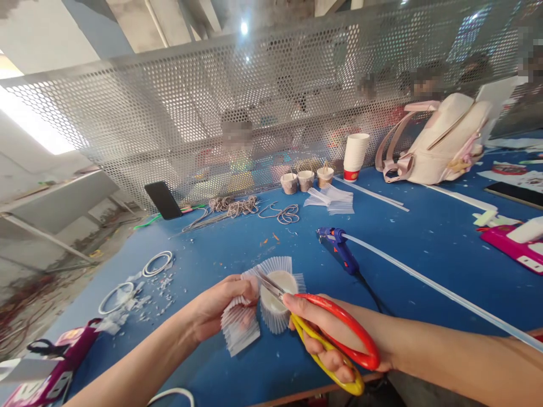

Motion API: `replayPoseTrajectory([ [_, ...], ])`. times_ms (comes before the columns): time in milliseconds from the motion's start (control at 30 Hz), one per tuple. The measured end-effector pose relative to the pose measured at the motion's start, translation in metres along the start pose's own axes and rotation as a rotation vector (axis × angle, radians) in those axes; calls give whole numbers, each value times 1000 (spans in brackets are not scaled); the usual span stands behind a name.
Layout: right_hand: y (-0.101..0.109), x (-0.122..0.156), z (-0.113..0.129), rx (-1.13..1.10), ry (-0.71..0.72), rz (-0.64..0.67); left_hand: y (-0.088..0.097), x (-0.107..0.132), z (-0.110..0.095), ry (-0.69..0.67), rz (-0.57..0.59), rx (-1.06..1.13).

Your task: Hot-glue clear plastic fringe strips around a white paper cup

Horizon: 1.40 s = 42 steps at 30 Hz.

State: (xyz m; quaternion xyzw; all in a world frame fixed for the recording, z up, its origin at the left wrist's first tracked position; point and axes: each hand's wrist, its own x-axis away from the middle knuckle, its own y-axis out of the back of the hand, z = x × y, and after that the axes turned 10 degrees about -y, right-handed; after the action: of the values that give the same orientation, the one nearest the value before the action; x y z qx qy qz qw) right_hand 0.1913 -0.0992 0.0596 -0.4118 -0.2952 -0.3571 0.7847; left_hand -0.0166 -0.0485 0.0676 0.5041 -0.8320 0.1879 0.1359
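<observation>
My right hand is closed around the red and yellow handles of a pair of scissors. The scissor blades point to the upper left, over the rim of a small white round cup. Thin, translucent pleated material fans out around the cup. My left hand pinches the pleated strip at the cup's left side, close to the blade tips. A loose pleated length hangs below my left fingers. Whether the blades are cutting into the strip, I cannot tell.
A blue glue gun with a long glue stick lies to the right. Behind are several wrapped cups, stacked paper cups, cord, a phone and a backpack. White rings and scraps lie left. A perforated screen borders the table.
</observation>
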Motion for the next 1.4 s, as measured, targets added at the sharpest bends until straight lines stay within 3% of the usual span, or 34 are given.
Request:
replayPoseTrajectory([
  [133, -1, 1, -2, 15, 4, -54, 0, -1, 1, -13, 9, 5],
  [333, -5, 2, -6, 124, 153, -98, -1, 0, 2, -8, -2, -16],
  [600, -5, 1, 4, 82, 56, -44, 2, 0, 3, 12, -4, -54],
  [900, -6, 6, 0, 223, 163, -141, -2, 2, 1, 8, -6, -76],
  [1400, -3, -3, 1, 157, 207, -7, 2, 7, 8, -21, 26, -129],
])
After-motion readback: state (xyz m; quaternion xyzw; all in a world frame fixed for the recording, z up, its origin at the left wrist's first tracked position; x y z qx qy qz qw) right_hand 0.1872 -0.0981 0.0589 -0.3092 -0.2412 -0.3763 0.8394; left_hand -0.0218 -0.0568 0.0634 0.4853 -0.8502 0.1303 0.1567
